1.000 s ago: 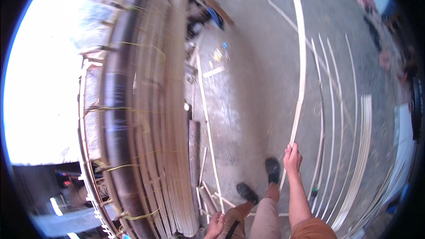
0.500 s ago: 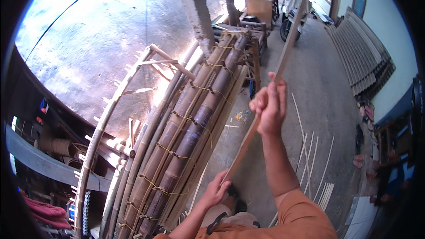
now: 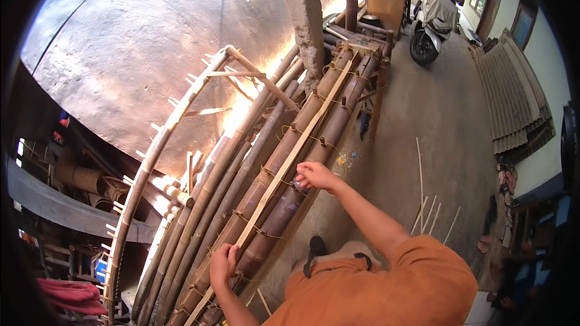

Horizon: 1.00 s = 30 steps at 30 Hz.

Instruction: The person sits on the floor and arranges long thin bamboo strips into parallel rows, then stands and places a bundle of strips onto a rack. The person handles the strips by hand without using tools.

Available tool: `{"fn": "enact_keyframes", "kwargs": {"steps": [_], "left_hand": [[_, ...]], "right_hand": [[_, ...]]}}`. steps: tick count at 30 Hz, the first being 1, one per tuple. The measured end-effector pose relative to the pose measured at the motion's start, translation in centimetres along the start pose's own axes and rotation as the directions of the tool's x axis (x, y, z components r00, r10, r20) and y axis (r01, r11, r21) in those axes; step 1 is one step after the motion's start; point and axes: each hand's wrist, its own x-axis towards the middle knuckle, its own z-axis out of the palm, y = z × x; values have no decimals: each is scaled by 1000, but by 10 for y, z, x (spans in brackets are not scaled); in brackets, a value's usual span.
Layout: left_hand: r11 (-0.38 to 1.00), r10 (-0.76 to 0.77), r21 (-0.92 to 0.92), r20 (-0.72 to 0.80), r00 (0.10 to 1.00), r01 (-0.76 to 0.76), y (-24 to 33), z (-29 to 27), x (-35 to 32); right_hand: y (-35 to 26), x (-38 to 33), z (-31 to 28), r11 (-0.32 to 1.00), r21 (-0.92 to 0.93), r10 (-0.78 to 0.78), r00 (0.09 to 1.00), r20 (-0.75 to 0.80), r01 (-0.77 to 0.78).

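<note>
A long, pale bamboo strip [image 3: 279, 175] lies lengthwise along the groove between two thick brown bamboo poles [image 3: 279, 209] bound side by side with thin yellowish cord. My left hand [image 3: 223, 264] is closed over the strip's near part. Farther along, above the right-hand pole, my right hand [image 3: 315, 176] is closed with its fingers curled; whatever it may pinch is hidden, and a cord loop passes close by. Small dark pegs [image 3: 322, 142] stand up from the poles at the cord ties.
Several thinner bamboo poles [image 3: 220, 151] lean left of the bundle, beside a curved bamboo frame [image 3: 148, 160] with short pegs. A concrete post [image 3: 302, 21] rises beyond. Thin strips [image 3: 421, 175] lie on the floor at right. A covered motorbike [image 3: 432, 30] and stacked corrugated sheets [image 3: 513, 93] stand farther off.
The bamboo strip, held up slantwise in both hands before, now lies along the bound poles. Both hands moved left onto the bundle; my right hand has let go of the strip.
</note>
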Motion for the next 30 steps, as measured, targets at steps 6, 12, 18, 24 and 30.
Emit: {"fn": "enact_keyframes", "kwargs": {"steps": [6, 12, 18, 24, 30], "left_hand": [[988, 113, 122, -180, 977, -91, 62, 14, 61], [892, 410, -140, -155, 899, -430, 297, 93, 176], [869, 493, 22, -118, 862, -495, 474, 228, 314], [892, 361, 306, -36, 932, -334, 482, 270, 376], [941, 329, -67, -45, 943, -331, 516, 258, 329]], "right_hand": [[44, -37, -108, 985, 42, 170, 985, -9, -170], [73, -38, -245, 944, 268, 244, 955, -167, -194], [67, -8, -379, 961, 249, 165, 969, -182, -117], [-29, 40, -460, 983, 183, 8, 999, -35, -2], [-107, 138, -475, 903, 270, -288, 938, -196, 334]]}}
